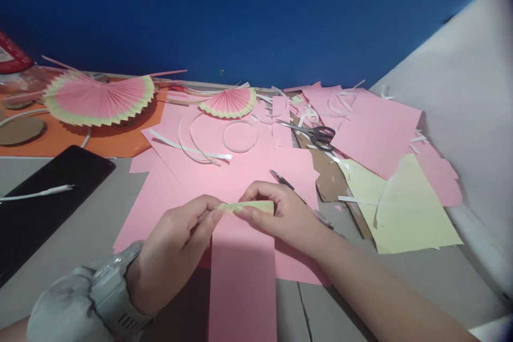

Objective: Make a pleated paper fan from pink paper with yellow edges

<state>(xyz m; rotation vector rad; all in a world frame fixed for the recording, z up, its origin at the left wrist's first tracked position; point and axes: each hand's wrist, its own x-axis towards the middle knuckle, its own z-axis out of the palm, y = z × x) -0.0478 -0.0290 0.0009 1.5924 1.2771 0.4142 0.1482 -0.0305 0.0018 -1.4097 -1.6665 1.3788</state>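
Observation:
A long pink paper strip hangs toward me, its far end folded over to show a narrow yellow-green band. My left hand pinches the left end of that fold between thumb and fingers. On the fold's right part, my right hand is closed, thumb on the near side and fingers curled behind. Beyond my hands lie pink paper sheets. A black pen rests just past my right hand. A small pleated pink and yellow-green paper fan lies farther back.
At the back left, a larger pleated fan sits over orange paper. A dark tablet-like slab lies left. Scissors lie among paper scraps, with yellow-green paper to the right. A blue wall stands behind.

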